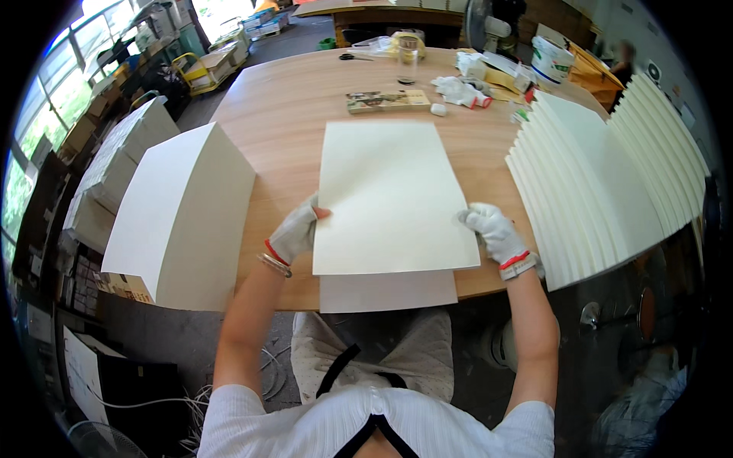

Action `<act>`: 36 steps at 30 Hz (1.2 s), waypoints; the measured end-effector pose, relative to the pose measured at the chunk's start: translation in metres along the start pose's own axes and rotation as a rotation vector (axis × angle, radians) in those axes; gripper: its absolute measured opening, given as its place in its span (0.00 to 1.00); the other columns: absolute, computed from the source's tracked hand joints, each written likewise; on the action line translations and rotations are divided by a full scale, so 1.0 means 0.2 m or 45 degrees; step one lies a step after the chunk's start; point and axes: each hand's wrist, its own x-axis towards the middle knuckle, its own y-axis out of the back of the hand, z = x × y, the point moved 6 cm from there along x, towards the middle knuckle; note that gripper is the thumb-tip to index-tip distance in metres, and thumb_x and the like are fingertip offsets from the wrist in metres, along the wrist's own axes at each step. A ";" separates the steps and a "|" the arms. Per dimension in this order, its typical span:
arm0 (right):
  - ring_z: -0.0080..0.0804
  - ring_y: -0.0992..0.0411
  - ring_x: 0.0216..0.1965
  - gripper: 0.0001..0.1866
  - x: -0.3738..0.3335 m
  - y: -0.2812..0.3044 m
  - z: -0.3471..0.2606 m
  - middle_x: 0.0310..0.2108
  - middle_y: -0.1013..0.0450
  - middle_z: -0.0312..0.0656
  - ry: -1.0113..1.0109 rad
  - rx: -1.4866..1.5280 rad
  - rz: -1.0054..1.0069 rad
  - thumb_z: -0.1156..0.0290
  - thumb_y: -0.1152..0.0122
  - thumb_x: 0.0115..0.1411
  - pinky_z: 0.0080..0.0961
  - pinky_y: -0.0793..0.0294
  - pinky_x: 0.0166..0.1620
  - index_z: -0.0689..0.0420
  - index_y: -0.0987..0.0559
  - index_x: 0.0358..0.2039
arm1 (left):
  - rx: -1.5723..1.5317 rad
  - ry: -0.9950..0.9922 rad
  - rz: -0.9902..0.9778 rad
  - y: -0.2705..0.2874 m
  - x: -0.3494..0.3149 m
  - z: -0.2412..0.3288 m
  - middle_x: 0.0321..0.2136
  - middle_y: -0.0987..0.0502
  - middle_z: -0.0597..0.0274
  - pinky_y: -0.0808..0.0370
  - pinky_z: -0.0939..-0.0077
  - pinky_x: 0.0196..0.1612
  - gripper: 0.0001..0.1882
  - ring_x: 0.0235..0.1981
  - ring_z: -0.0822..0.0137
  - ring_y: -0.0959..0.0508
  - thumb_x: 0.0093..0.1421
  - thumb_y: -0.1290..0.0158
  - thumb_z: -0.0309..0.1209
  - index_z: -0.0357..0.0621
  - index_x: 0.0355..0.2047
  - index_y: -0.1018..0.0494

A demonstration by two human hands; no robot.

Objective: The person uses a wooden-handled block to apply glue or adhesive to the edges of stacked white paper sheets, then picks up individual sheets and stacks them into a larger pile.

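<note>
A large cream sheet of paper (389, 195) lies in front of me on the wooden table (290, 107), over another sheet whose lower edge (388, 294) hangs past the table's front. My left hand (296, 230), in a white glove, grips the top sheet's left edge. My right hand (492, 231), also gloved, pinches its right edge. A tall stack of the same cream sheets (179, 217) stands at my left. At my right, several batches of sheets (603, 183) lie fanned out in steps.
At the table's far side lie a flat printed booklet (387, 100), a glass jar (407, 57), scissors (353, 56), spare white gloves (460, 91) and a white bucket (551, 59). Stacks of boxed paper (114, 164) stand on the floor at the left. A person (624, 61) is at the far right.
</note>
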 end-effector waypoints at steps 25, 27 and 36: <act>0.18 0.29 0.35 0.18 0.08 -0.07 0.27 0.34 0.23 0.36 -0.002 -0.265 0.122 0.64 0.38 0.61 0.18 0.29 0.39 0.67 0.22 0.43 | 1.760 -0.209 0.624 0.05 -0.54 -0.14 0.54 0.31 0.45 0.34 0.60 0.57 0.31 0.57 0.47 0.33 0.56 0.42 0.40 0.34 0.55 0.34; 0.17 0.30 0.34 0.19 0.10 -0.07 0.21 0.32 0.24 0.34 -0.054 -0.663 0.094 0.62 0.37 0.60 0.19 0.30 0.38 0.66 0.21 0.42 | 1.812 -0.317 0.555 -0.01 -0.66 -0.22 0.53 0.30 0.41 0.37 0.57 0.60 0.35 0.58 0.44 0.35 0.50 0.36 0.31 0.32 0.56 0.36; 0.17 0.33 0.29 0.19 0.14 -0.03 0.27 0.29 0.25 0.32 -0.150 -0.511 0.116 0.58 0.37 0.59 0.19 0.32 0.32 0.63 0.21 0.41 | 1.816 -0.461 0.581 -0.03 -0.69 -0.32 0.56 0.32 0.37 0.40 0.56 0.63 0.36 0.61 0.41 0.37 0.41 0.34 0.22 0.32 0.54 0.31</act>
